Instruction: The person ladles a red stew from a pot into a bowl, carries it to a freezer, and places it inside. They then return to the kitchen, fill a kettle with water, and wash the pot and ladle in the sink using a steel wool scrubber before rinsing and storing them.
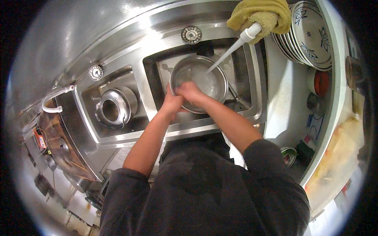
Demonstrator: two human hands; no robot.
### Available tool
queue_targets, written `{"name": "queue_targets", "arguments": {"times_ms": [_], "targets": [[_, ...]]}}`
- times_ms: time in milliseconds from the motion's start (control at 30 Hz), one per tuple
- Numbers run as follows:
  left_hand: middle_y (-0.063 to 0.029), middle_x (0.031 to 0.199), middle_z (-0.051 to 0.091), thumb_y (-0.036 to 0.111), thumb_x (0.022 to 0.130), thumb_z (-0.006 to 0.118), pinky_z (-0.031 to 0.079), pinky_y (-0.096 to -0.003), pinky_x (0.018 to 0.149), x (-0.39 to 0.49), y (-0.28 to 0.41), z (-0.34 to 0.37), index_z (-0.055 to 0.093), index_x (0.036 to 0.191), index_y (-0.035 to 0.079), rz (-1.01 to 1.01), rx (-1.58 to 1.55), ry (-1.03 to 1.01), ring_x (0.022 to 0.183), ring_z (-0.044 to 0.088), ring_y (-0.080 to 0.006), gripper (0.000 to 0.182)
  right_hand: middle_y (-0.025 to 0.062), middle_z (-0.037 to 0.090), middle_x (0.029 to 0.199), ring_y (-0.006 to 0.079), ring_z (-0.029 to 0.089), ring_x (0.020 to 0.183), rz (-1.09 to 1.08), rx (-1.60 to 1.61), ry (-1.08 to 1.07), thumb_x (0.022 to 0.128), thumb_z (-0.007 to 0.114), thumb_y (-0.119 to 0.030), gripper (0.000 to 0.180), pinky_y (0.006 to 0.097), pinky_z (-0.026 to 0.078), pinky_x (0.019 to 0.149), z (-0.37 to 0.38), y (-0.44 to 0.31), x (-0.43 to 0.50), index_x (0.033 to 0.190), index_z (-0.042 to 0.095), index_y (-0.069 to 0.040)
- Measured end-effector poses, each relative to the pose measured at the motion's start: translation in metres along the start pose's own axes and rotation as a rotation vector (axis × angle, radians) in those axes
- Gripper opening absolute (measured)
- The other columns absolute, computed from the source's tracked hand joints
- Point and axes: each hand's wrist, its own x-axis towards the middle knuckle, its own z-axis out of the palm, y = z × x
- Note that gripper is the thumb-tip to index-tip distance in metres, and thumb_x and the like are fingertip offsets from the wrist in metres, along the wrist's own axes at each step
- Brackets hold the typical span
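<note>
A round stainless steel bowl (203, 110) rests tilted in the right-hand sink basin (159, 70). Water (226, 54) streams into it from a white tap spout (251, 32), and the water inside looks frothy. My left hand (173, 101) grips the bowl's near left rim. Inside that rim is my right hand (191, 92), low against the wall and blurred. Its fingers are partly hidden, so whether they hold anything cannot be made out.
A stainless steel pot (130, 101) lies tipped in the left basin. Yellow cloth (274, 17) wraps the tap. At right, patterned plates (313, 35) stand stacked on edge. A second white spout (53, 107) is at far left. Two drain strainers (191, 34) sit on the back ledge.
</note>
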Motion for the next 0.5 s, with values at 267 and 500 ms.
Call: {"name": "queue_targets", "arguments": {"times_ms": [267, 500], "targets": [[-0.0153, 0.116, 0.061, -0.003, 0.084, 0.048, 0.063, -0.0454, 0.077, 0.007, -0.006, 0.010, 0.044, 0.131, 0.005, -0.076, -0.162, -0.134, 0.097, 0.068, -0.0300, 0.047, 0.0103, 0.067, 0.094, 0.0177, 0.064, 0.078, 0.409, 0.966, 0.854, 0.086, 0.073, -0.031, 0.042, 0.0351, 0.051, 0.061, -0.045, -0.042, 0.041, 0.111, 0.060, -0.001], [-0.0148, 0.110, 0.063, 0.001, 0.087, 0.048, 0.063, -0.0419, 0.072, 0.039, -0.006, 0.001, 0.044, 0.132, 0.005, -0.171, -0.122, -0.101, 0.095, 0.067, -0.0286, 0.045, 0.0090, 0.067, 0.092, 0.0195, 0.065, 0.078, 0.135, 0.395, 0.256, 0.086, 0.073, -0.027, 0.035, 0.0344, 0.052, 0.061, -0.034, -0.021, 0.035, 0.107, 0.063, -0.001]]}}
